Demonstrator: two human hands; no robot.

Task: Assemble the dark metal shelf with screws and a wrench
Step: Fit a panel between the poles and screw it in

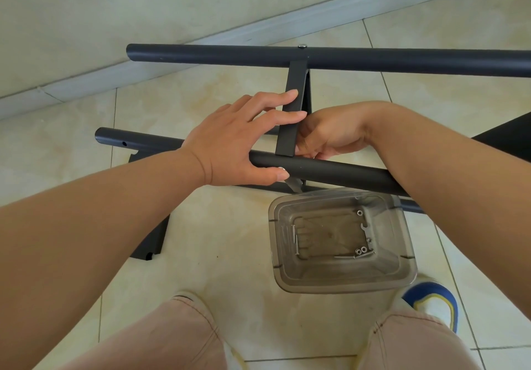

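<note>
left hand (pixel 230 139) gripping near tube (pixel 330 172), fingers steadying flat crossbar (pixel 288 122) at joint | right hand (pixel 330 134) curling fingers behind crossbar, contents unclear | wrench (pixel 364 229), nuts lying in clear tub (pixel 342 280) on floor

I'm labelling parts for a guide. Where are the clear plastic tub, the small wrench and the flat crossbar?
clear plastic tub (pixel 408 257): head view, on its right wall.
small wrench (pixel 364 228): head view, on its forked end, inside the tub.
flat crossbar (pixel 296 77): head view, on its upper part.
</note>
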